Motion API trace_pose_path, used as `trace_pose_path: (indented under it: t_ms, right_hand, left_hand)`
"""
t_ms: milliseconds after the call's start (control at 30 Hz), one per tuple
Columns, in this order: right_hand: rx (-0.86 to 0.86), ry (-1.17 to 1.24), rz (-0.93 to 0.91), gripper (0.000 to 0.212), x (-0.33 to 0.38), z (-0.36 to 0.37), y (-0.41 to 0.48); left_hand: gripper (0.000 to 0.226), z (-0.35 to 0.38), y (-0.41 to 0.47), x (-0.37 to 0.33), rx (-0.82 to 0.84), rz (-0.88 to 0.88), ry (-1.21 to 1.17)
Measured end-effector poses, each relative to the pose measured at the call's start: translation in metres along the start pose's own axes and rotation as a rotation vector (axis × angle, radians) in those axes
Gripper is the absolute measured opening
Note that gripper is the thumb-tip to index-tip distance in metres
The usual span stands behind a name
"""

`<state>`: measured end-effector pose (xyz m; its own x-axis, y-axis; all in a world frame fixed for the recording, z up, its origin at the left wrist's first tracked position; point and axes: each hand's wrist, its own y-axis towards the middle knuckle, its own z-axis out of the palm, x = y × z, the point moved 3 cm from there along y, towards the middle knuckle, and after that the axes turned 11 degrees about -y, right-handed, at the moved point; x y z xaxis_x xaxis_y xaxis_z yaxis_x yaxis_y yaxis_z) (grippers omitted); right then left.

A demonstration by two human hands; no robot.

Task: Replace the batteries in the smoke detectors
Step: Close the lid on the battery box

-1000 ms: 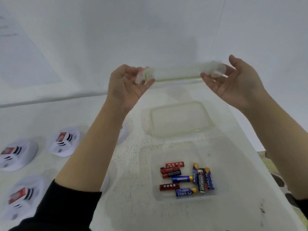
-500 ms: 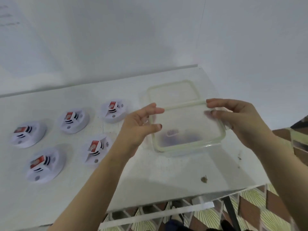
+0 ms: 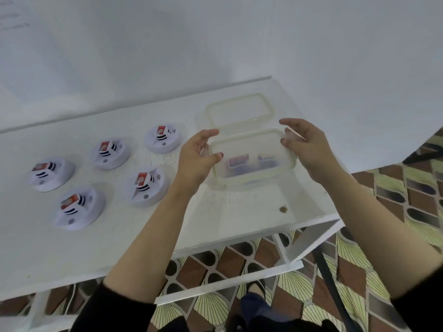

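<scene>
A clear plastic container [image 3: 251, 180] stands at the table's right end with its clear lid [image 3: 249, 144] lying on top. Red and blue batteries [image 3: 238, 162] show blurred through the lid. My left hand [image 3: 196, 159] is at the lid's left edge, fingers spread and relaxed, thumb touching the rim. At the lid's right edge, my right hand [image 3: 309, 147] pinches the clip flap with curled fingers. Several white round smoke detectors [image 3: 147, 185] lie to the left, each with a red battery showing in its open back.
A second clear lid-like piece [image 3: 239, 109] lies just behind the container. The white table [image 3: 215, 224] meets walls behind and to the right. A small brown speck [image 3: 283, 208] sits near the front right corner. Patterned floor tiles [image 3: 383, 212] lie below.
The lid came down from in front of my face onto the battery container. My view tilted down and back, bringing the detectors and the floor into sight.
</scene>
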<state>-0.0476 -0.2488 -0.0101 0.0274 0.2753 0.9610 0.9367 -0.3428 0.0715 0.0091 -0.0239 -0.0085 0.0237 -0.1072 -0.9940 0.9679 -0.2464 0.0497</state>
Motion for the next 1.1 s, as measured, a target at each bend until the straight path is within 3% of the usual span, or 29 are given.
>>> trace_pose_path:
  t_ms: [233, 467, 667, 867, 1100]
  right_hand:
    - [0.022, -0.079, 0.110, 0.028, -0.018, 0.011, -0.004]
    - [-0.095, -0.023, 0.184, 0.036, -0.020, 0.018, -0.023]
    - [-0.104, -0.100, 0.105, 0.034, -0.007, 0.013, -0.015]
    - [-0.068, -0.209, 0.122, 0.034, -0.012, 0.012, -0.004]
    - [-0.081, -0.177, 0.089, 0.026, -0.014, 0.016, -0.008]
  left_hand:
    - [0.038, -0.006, -0.004, 0.024, -0.052, -0.150, 0.017]
    - [0.035, 0.005, -0.029, 0.024, -0.155, -0.066, -0.176]
    - [0.040, 0.005, -0.014, 0.006, -0.148, 0.011, -0.136]
    - [0.039, 0.002, -0.004, 0.020, -0.134, -0.061, -0.064]
    - [0.033, 0.002, -0.003, 0.029, -0.150, -0.077, -0.088]
